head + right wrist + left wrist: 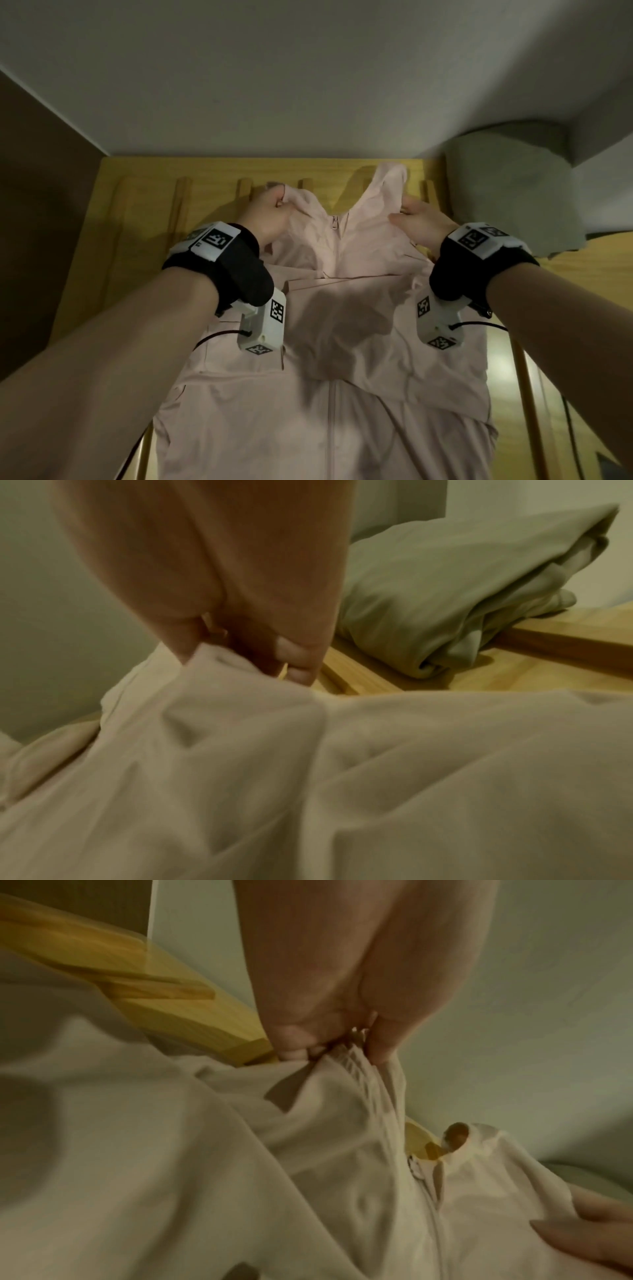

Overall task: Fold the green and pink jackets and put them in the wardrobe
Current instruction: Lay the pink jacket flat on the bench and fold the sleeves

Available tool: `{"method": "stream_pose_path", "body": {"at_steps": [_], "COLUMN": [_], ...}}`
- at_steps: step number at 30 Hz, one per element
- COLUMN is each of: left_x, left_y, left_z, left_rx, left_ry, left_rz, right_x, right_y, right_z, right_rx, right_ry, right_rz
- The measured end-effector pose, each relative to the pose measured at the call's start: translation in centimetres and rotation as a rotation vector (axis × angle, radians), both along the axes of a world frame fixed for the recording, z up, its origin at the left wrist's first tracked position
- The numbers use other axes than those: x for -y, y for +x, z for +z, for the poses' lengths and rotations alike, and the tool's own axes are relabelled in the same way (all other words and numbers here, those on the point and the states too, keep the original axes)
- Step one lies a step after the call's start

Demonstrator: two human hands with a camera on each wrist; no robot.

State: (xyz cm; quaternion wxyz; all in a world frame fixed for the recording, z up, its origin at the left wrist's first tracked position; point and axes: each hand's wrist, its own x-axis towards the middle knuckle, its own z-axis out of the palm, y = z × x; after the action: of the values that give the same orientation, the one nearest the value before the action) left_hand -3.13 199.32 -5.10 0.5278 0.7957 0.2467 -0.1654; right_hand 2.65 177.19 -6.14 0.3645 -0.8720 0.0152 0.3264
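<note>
The pink jacket (329, 342) lies spread front-up on the wooden slatted surface (137, 212), zip running down its middle, sleeves folded across the chest. My left hand (270, 212) pinches the fabric at the left of the collar, seen close in the left wrist view as pink jacket (308, 1150) bunched under the left hand (342, 1045). My right hand (414, 219) grips the right collar edge; the right wrist view shows the right hand (246, 653) curled on the pink jacket (308, 777). The green jacket (510, 185) sits folded at the back right, also visible as green jacket (462, 588).
A pale wall (308, 85) rises right behind the wooden surface. A dark brown panel (37, 205) stands at the left. A black cable (572, 428) trails along the right side of the slats.
</note>
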Motion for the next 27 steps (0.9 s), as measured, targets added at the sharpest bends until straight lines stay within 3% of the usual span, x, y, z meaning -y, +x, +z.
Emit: {"method": "stream_pose_path", "body": {"at_steps": [4,6,8,13,17,20,23,25,27], "left_x": [0.1,0.2,0.1,-0.4,-0.7,-0.6,-0.2,0.1,0.3], "left_y": [0.1,0.1,-0.1,-0.7,-0.7,-0.5,-0.4,-0.4,-0.3], "left_z": [1.2,1.7,1.9,2.7,3.6,4.3,4.8,4.9,4.8], "left_rx": [0.012,0.044,0.073,0.074,0.089,0.183,0.312,0.372,0.390], "left_ry": [-0.228,-0.327,-0.301,-0.210,0.014,0.161,0.150,0.050,-0.010], "left_rz": [0.179,0.228,0.186,0.050,-0.168,-0.234,-0.198,-0.098,0.022], "right_x": [-0.4,-0.5,-0.6,-0.4,-0.8,-1.2,-1.3,-1.5,-1.7], "right_y": [0.4,0.5,0.5,0.6,0.8,0.9,1.0,0.5,-0.1], "right_z": [0.7,0.8,0.8,0.3,1.1,2.0,2.9,3.4,3.3], "right_rx": [-0.004,-0.031,0.000,0.179,0.198,0.241,0.237,0.170,0.202], "right_ry": [0.084,0.188,0.252,0.186,0.246,0.326,0.471,0.619,0.627], "right_rz": [0.016,-0.071,-0.154,-0.074,-0.047,-0.081,-0.224,-0.399,-0.507]}}
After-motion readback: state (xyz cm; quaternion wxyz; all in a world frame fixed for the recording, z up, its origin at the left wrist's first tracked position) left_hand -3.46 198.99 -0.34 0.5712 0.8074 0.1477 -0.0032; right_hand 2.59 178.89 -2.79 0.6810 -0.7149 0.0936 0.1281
